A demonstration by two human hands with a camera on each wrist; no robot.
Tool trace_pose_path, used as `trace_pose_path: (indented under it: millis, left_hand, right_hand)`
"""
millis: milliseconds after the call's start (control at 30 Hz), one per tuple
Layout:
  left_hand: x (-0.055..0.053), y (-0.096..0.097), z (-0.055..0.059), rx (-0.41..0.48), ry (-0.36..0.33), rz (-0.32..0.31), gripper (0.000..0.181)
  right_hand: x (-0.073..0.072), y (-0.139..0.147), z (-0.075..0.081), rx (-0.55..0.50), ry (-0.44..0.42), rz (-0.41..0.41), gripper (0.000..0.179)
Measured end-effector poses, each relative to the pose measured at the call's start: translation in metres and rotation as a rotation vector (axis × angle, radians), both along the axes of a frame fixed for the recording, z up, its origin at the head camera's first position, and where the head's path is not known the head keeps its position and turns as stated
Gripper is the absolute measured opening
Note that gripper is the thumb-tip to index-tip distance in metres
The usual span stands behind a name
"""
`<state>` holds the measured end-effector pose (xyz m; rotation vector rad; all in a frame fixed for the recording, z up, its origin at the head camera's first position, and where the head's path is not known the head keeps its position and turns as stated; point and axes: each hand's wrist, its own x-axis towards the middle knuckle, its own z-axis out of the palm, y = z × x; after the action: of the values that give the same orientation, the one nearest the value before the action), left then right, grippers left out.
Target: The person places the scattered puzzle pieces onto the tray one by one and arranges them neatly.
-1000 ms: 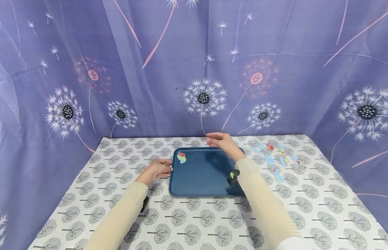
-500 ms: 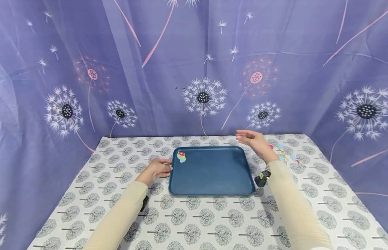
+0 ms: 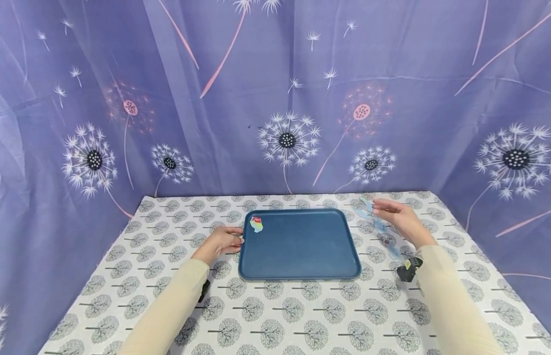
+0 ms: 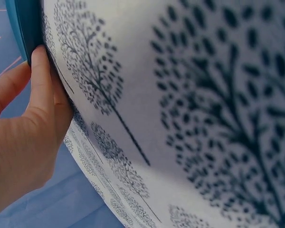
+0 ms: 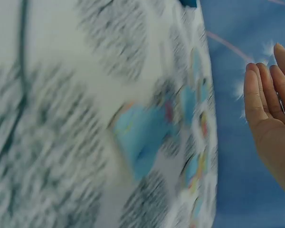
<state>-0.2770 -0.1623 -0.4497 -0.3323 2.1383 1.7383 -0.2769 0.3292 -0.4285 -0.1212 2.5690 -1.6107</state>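
A dark blue tray (image 3: 299, 246) lies flat at the middle of the table. My left hand (image 3: 219, 243) holds the tray's left edge, with thumb and fingertips at the rim in the left wrist view. Inside the tray's far left corner lies a small, irregular flat piece (image 3: 256, 224) coloured red, yellow and light blue. To the right of the tray, my right hand (image 3: 400, 220) hovers with nothing in it, fingers extended and close together. Under and beside that hand are several flat, puzzle-like pieces (image 5: 145, 137), mostly light blue with red and yellow bits; the hand hides some in the head view.
A white cloth with grey tree prints covers the table (image 3: 275, 320). Behind and at both sides hangs a purple curtain (image 3: 222, 138) with dandelion prints. A black wrist device (image 3: 409, 269) is strapped by the right sleeve.
My right hand has moved from over the tray's far edge rightward to the loose pieces, uncovering the tray's right side. My left hand and the piece in the tray have stayed in place.
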Motion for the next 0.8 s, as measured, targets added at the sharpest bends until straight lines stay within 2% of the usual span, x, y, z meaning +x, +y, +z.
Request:
trace_pose_path:
  millis: [167, 300, 400, 567, 800]
  left_hand:
    - [-0.001, -0.001, 0.000, -0.002, -0.003, 0.001, 0.048]
    - [-0.001, 0.000, 0.000, -0.014, -0.001, 0.005, 0.048]
    - [-0.002, 0.000, -0.001, -0.019, 0.004, 0.008, 0.047]
    - [-0.001, 0.000, -0.001, -0.007, 0.003, 0.008, 0.047]
    - [0.000, 0.001, 0.001, 0.004, -0.002, 0.003, 0.048]
  right_hand:
    - [0.007, 0.016, -0.012, -0.023, -0.062, 0.019, 0.067]
    - [0.010, 0.024, -0.020, -0.070, -0.137, 0.011, 0.069]
    - [0.011, 0.029, -0.026, -0.067, -0.170, -0.003, 0.068]
    - [0.010, 0.033, -0.033, -0.021, -0.169, 0.005, 0.069]
    - [0.008, 0.030, -0.033, 0.056, -0.155, 0.003, 0.069]
